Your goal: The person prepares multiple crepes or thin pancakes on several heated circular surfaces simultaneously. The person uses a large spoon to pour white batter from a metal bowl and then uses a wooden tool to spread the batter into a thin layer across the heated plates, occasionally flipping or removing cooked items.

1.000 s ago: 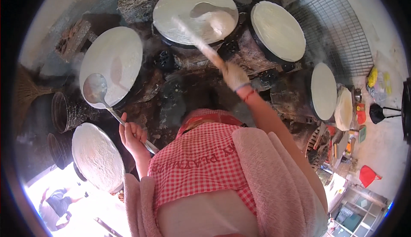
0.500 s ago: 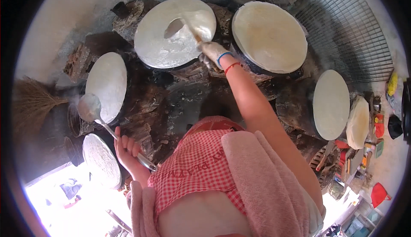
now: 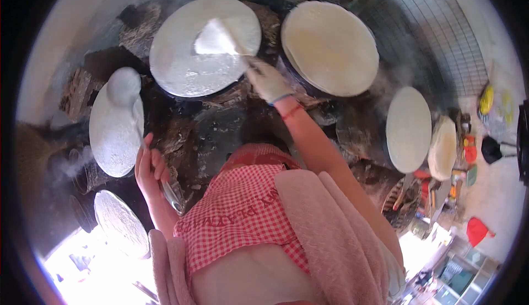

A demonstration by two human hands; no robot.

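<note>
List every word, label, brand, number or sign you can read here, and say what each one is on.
Red-and-white checked apron: dark lettering across it, partly legible; I won't copy the wording.
Orange-red packet and yellow packet at right: any print is too small and blurred to read.
Ladle: no lettering can be made out.

At the upper right, a wire grid [image 3: 446, 46] stands close to the pale wall [image 3: 501, 40]. Below it there are a yellow object [image 3: 486, 99], a black object [image 3: 490, 150] and, nearer to the middle, a red container [image 3: 470, 149]. Lower down lies a red piece [image 3: 478, 231], perhaps of cloth, above a frame with panes [image 3: 457, 277]. On the far left, a brown broom [image 3: 32, 153] appears blurred.
</note>
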